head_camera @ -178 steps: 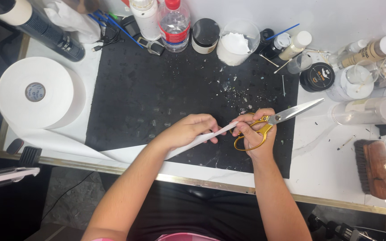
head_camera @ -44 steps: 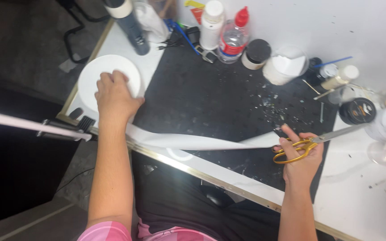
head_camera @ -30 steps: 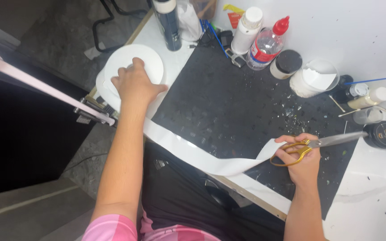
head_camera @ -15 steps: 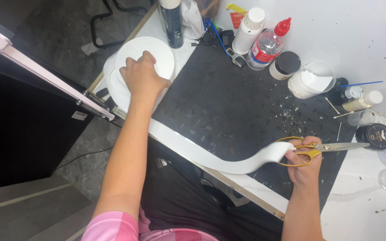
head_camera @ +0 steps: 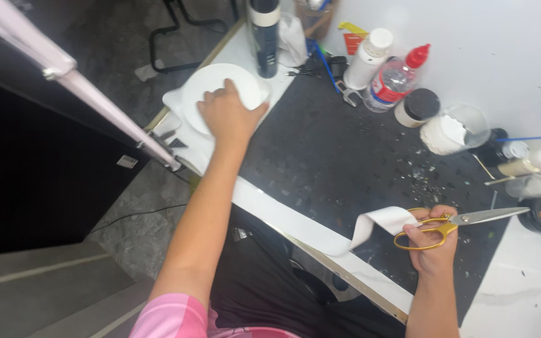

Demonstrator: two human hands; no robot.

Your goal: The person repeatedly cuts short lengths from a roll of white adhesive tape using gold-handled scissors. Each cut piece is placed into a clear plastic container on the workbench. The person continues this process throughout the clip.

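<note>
- head view looks down on a dark work mat (head_camera: 339,156) with bottles and jars along its far edge.
- left hand (head_camera: 228,116) lies flat, fingers spread, pressing on top of the white tape roll (head_camera: 214,94) at the mat's left corner.
- right hand (head_camera: 433,241) is closed through the gold handles of the scissors (head_camera: 452,224), and also pinches the free end of the white strip (head_camera: 320,228).
- the strip runs from the roll along the near table edge and curls up at the scissors; it looks thin, light and floppy, likely to twist or fold, so best held near its end and kept taut.
- the roll's core is hidden under the palm; whether the blades are parted is hard to tell.
</note>
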